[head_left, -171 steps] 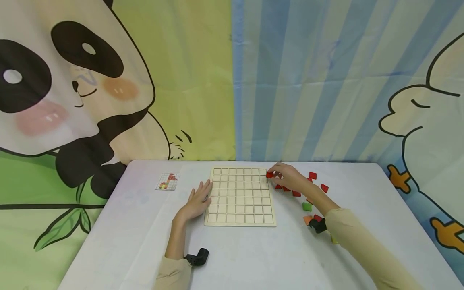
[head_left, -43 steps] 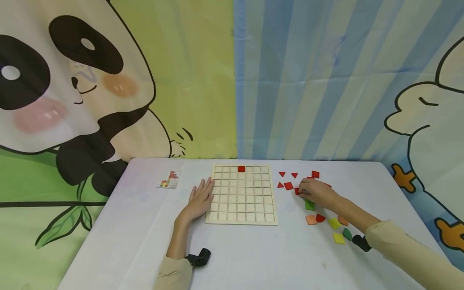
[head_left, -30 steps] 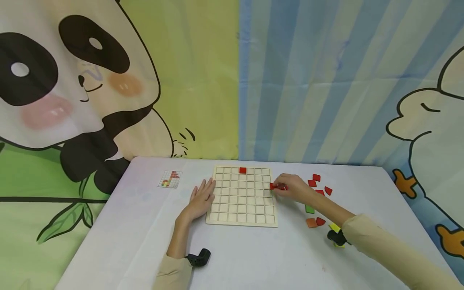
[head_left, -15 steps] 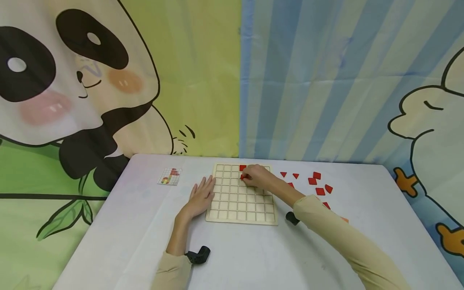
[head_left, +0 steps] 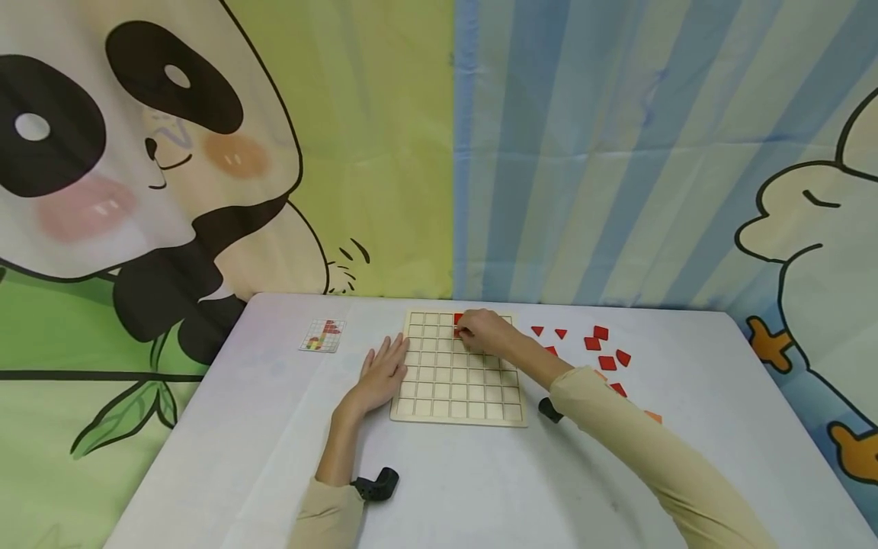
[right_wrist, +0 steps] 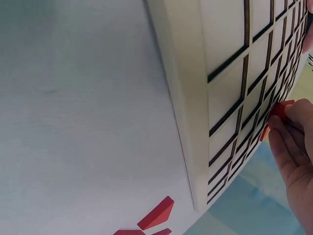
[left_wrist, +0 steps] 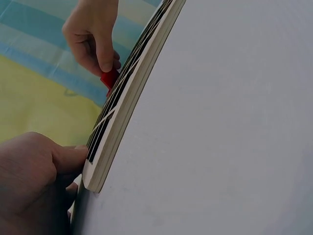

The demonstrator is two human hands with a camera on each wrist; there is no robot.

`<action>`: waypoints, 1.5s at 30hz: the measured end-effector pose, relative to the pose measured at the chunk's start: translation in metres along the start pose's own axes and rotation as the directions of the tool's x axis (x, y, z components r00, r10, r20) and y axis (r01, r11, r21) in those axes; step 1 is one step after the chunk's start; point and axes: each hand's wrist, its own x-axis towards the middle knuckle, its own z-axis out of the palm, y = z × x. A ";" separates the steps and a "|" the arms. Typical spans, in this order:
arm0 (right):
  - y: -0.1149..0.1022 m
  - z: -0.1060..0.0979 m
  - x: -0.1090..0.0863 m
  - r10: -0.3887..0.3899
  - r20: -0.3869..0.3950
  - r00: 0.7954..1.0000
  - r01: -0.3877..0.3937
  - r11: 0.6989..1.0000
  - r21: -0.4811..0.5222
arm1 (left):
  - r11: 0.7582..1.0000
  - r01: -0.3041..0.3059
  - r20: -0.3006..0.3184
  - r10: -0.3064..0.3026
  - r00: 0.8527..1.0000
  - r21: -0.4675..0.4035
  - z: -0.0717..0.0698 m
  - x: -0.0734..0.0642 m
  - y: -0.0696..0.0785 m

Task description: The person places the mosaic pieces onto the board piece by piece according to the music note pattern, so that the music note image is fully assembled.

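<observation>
A wooden grid board [head_left: 439, 393] lies on the white table. My left hand [head_left: 376, 379] rests with straight fingers along its left edge, and the left wrist view shows the thumb [left_wrist: 71, 159] touching the board's corner. My right hand [head_left: 485, 332] reaches over the board's upper part. It pinches a red tile [right_wrist: 279, 110] at the second row, and the fingers partly hide the tile's shape. Directly above, a red square tile [head_left: 457, 317] sits in a top-row cell, partly covered by the hand.
Several loose red tiles [head_left: 607, 363] lie right of the board, with small red triangles [head_left: 537, 331] nearer to it. An orange tile [head_left: 654, 417] shows past the right sleeve, which hides other pieces. A printed pattern card [head_left: 322, 335] lies left of the board.
The right hand placed a red square in the top row, went back to the loose tiles, then carried another red tile left onto the board. The left hand stayed at the edge.
</observation>
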 end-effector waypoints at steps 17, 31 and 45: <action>-0.018 -0.026 -0.007 0.089 0.217 0.972 -0.086 0.996 -0.025 | 1.000 -0.016 0.002 0.016 1.000 0.005 -0.001 -0.001 -0.001; -0.081 -0.015 -0.129 -0.238 0.090 0.967 0.245 0.966 -0.083 | 1.000 -0.022 0.004 0.022 1.000 0.003 -0.002 0.000 0.001; -0.001 -0.030 -0.153 0.074 -0.019 0.997 -0.076 0.991 -0.113 | 1.000 -0.009 -0.001 0.009 1.000 0.014 -0.001 0.000 0.001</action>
